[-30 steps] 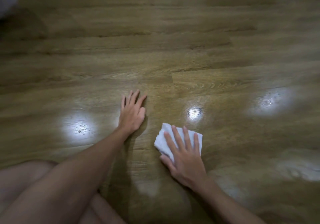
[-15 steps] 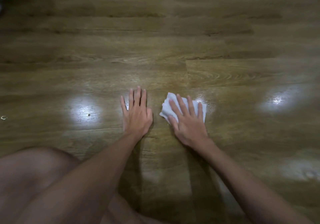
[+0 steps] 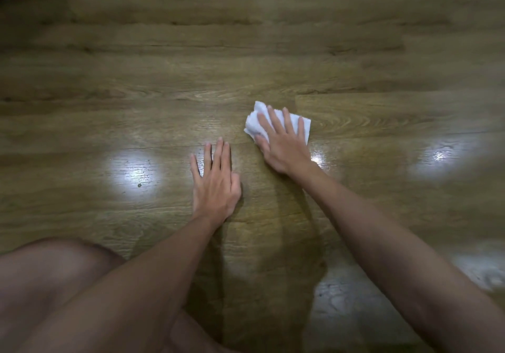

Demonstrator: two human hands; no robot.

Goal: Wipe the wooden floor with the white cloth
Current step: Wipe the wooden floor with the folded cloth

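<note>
A folded white cloth (image 3: 261,118) lies on the glossy wooden floor (image 3: 246,60) a little right of centre. My right hand (image 3: 284,144) lies flat on top of it, fingers straight and spread, pressing it onto the boards; most of the cloth is hidden under the palm and fingers. My left hand (image 3: 216,185) rests flat on the bare floor just left of and nearer than the cloth, fingers straight, holding nothing.
My bare knee (image 3: 52,273) fills the lower left corner. Bright lamp reflections (image 3: 132,173) shine on the boards left and right of the hands. A small dark speck (image 3: 139,185) lies in the left reflection. Open planks stretch away ahead.
My right hand has pushed the cloth forward, away from me, past the left hand's fingertips. The left hand has stayed planted flat on the floor.
</note>
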